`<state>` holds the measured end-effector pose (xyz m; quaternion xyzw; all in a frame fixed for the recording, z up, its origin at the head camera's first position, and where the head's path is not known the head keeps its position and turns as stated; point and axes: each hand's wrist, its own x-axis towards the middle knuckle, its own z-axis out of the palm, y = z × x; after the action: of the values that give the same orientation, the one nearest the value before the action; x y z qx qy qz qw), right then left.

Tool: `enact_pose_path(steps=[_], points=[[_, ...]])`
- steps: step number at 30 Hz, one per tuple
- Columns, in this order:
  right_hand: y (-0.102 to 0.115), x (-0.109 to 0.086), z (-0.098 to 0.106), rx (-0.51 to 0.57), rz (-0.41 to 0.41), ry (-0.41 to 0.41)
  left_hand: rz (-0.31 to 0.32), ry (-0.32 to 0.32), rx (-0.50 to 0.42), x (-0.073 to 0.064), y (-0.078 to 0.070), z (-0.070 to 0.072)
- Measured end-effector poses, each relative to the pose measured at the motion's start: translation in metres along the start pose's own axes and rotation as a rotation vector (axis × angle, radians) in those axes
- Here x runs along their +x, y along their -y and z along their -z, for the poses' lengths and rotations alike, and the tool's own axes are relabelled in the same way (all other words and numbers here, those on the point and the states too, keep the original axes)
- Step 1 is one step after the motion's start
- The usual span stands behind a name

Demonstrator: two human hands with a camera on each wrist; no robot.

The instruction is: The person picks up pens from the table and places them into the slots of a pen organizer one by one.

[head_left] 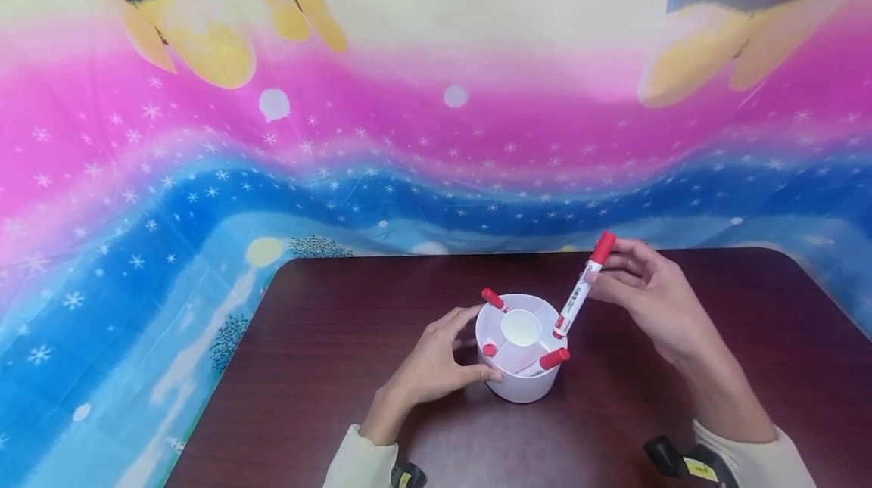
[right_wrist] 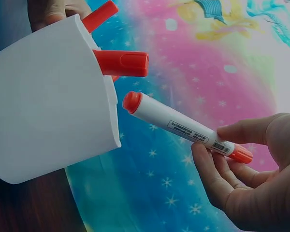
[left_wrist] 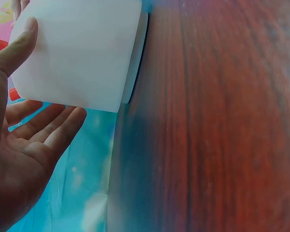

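A white round pen holder with a round centre cup and divided outer compartments stands on the table. My left hand holds it at its left side, thumb on the front wall and fingers round the back. Between thumb and fingers, my right hand pinches a red-and-white marker near its red cap. The marker tilts, its lower red end over the holder's right rim; in the right wrist view this end is just off the rim. Inside the holder are a back marker, a left marker and a front-right marker.
The dark brown wooden table has rounded far corners. Behind it hangs a colourful printed cloth with snowflakes, also falling past the table's left edge. Black straps with yellow labels sit on both wrists.
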<state>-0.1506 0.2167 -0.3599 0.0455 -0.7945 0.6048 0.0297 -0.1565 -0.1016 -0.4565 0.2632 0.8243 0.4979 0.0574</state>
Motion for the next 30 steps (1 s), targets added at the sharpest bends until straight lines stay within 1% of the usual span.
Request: enact_pose_path(steps=[9, 13, 20, 30], points=[[-0.005, 0.002, -0.005, -0.012, -0.033, 0.033, 0.018, 0.004, 0.016, 0.0, -0.001, 0.002], [-0.006, 0.002, -0.007, -0.007, -0.026, 0.042, 0.028, 0.007, 0.011, 0.0, -0.001, 0.001], [-0.007, 0.003, -0.012, 0.02, -0.017, 0.06, 0.015, 0.007, -0.01, 0.001, 0.0, 0.001], [-0.008, 0.003, -0.015, 0.009, -0.028, 0.075, 0.023, 0.009, -0.024, 0.0, 0.001, 0.0]])
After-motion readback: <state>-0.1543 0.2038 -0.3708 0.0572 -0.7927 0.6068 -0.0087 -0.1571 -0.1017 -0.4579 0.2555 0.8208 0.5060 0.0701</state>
